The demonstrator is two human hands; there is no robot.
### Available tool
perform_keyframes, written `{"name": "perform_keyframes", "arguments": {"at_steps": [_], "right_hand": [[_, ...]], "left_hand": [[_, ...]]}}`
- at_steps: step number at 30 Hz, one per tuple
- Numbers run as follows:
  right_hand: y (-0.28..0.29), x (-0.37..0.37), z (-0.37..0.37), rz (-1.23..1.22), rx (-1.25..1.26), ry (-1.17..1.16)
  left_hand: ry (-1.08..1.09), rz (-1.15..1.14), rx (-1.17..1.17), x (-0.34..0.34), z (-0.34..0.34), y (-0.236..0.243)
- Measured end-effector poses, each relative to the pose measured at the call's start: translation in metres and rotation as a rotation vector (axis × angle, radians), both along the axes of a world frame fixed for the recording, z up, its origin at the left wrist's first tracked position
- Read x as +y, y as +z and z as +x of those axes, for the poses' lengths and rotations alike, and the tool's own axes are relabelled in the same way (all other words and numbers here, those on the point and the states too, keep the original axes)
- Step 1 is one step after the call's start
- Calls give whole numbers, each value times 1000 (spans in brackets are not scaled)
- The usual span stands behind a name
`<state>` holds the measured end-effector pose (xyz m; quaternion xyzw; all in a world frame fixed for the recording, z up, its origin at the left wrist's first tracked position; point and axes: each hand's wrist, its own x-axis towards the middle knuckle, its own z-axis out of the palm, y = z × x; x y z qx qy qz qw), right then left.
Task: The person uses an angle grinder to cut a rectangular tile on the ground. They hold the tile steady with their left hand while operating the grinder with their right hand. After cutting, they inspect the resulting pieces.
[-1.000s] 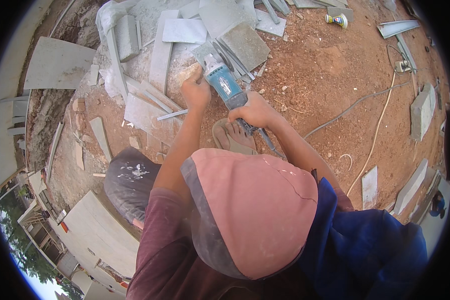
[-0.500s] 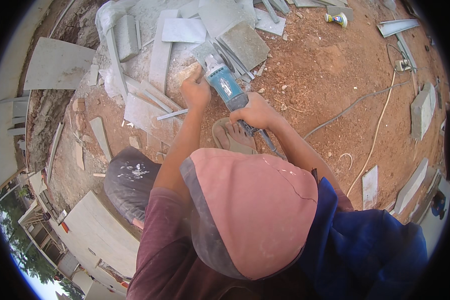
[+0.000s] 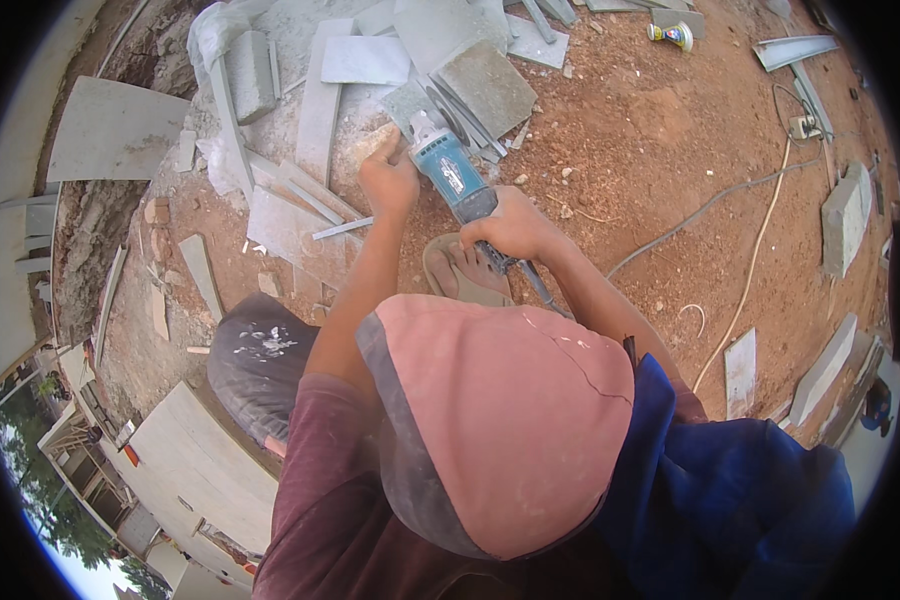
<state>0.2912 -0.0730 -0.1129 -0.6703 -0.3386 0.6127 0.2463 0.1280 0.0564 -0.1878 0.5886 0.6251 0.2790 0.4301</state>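
My right hand [image 3: 517, 222] is wrapped round the rear body of a teal and black angle grinder [image 3: 448, 170]. The grinder's disc [image 3: 446, 110], seen nearly edge-on, stands at a small grey tile piece [image 3: 406, 100]; I cannot tell whether it touches. My left hand [image 3: 388, 182] is closed at the lower end of that tile piece, left of the grinder head, its fingers partly hidden. A beige stone chunk [image 3: 372, 143] lies against the left hand. Below the grinder, my sandalled foot [image 3: 467, 272] rests on the dirt.
Grey slabs [image 3: 486, 85] and a pale tile [image 3: 365, 60] lie just beyond the grinder. Tile strips [image 3: 315, 130] cover the ground at left. A grey cable [image 3: 690, 218] and a white cable [image 3: 760, 250] run over red dirt at right. A small tub [image 3: 670, 36] lies far off.
Hands, grinder and tile piece keep almost the same places. The whole view has shifted very slightly.
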Motion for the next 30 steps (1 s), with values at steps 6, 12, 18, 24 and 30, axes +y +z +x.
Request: {"name": "perform_keyframes", "arguments": {"at_steps": [6,12,18,24,30], "right_hand": [[3,-1,1,4,-1,-12],[-6,-3,1,-6,-17,-3],[7,-4,2,-41,-7,10],[3,-6,2,-10,0,-2],[-2,-9,1,18,15,-2]], "left_hand": [[0,-25,55,1,0,3],[6,7,56,2,-1,-10],[11,9,60,2,-1,-12],[20,9,42,0,0,-6],[21,-19,54,1,1,-4]]}}
